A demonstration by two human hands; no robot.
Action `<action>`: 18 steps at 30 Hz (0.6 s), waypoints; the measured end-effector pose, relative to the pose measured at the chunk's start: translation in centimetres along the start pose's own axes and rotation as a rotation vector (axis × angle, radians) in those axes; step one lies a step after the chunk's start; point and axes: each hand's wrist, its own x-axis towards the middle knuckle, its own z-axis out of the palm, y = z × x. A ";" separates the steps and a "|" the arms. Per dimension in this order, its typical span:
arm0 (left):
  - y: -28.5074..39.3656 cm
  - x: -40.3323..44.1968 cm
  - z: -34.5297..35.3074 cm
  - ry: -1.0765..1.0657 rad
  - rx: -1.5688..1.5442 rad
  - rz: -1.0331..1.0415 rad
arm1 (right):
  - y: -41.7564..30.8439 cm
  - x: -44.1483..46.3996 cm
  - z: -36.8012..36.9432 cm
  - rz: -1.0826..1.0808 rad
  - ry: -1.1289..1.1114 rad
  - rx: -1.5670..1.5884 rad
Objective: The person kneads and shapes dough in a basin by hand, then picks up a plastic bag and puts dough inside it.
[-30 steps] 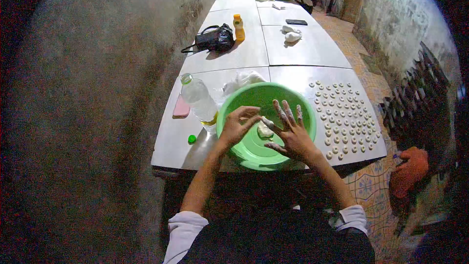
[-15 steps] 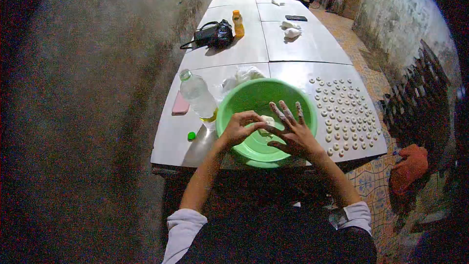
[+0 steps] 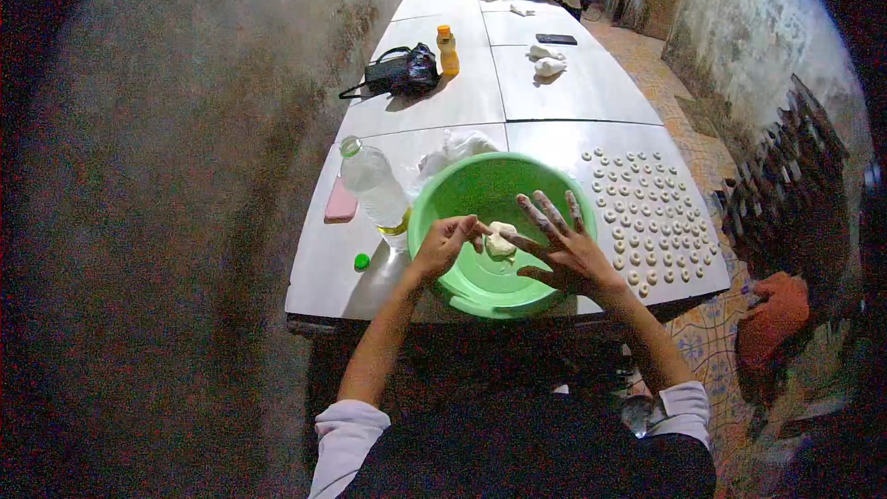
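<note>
Left hand (image 3: 443,249) over green basin (image 3: 476,183), right hand (image 3: 577,261) splayed; dough (image 3: 501,239) between them

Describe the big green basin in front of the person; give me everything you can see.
The green basin is round and wide, with a smooth sloping wall, a rim and a lighter-looking floor; it looks like plastic. It sits upright at the near edge of the white table, right of the clear bottle. A pale, dough-like lump shows inside. The left hand and right hand are over it; whether either touches it is unclear.
</note>
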 end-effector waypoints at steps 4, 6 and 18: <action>1.0 0.4 1.4 0.094 0.233 0.059 | 0.1 0.1 0.0 -0.019 -0.032 0.015; 1.0 0.7 1.9 0.198 0.144 0.105 | -0.1 0.2 -0.2 -0.038 -0.038 0.006; 4.0 2.4 2.6 0.055 0.211 0.224 | -0.2 0.2 0.7 -0.161 -0.102 -0.067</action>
